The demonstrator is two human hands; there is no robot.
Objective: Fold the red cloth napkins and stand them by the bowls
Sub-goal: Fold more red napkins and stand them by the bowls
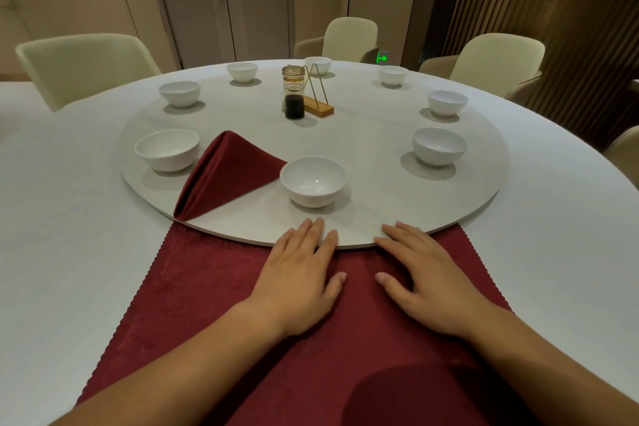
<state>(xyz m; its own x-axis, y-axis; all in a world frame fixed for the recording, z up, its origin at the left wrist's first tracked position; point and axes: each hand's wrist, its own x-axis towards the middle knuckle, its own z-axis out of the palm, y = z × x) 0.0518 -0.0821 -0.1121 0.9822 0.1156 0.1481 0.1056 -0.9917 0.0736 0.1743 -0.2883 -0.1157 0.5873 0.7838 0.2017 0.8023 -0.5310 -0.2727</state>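
A red cloth napkin (193,287) lies spread flat on the white table in front of me, its far edge under the rim of the round turntable (397,162). My left hand (301,273) and my right hand (425,277) rest flat on it side by side, fingers straight, fingertips reaching the turntable's rim. A folded red napkin (228,173) stands as a cone on the turntable between two white bowls (313,180) (167,149). Several more white bowls ring the turntable.
A glass bottle with dark sauce (294,93) and a wooden-based wire stand (318,97) sit at the turntable's middle. Cream chairs (83,66) (494,62) surround the table. A door is at the back.
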